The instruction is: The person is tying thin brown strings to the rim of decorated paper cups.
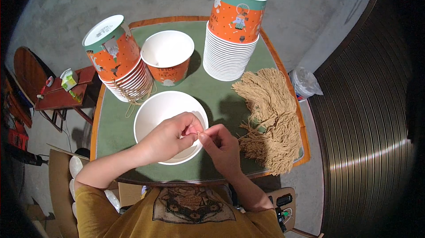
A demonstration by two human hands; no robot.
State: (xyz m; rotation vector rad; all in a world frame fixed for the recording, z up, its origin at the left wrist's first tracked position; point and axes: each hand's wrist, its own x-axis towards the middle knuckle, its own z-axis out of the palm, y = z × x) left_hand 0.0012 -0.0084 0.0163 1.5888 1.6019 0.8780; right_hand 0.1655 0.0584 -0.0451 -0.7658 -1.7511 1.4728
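Both the left hand (170, 138) and right hand (220, 145) pinch a thin string (198, 134) over the white bucket (164, 107); it could slip free, or an elbow could topple the stack (118, 61) at ten o'clock.

**Packaging and printed items in view**

One small carton (68, 79), box-shaped, green and white, lies on the dark red side table (62, 96) left of the green-topped table (221, 92). Printed paper tubs carry orange wraps with teal rim bands and small cartoon figures: an inverted stack at rear left (116, 56), an inverted stack at rear right (233, 30), one upright tub between them (168, 59). No screens seen.
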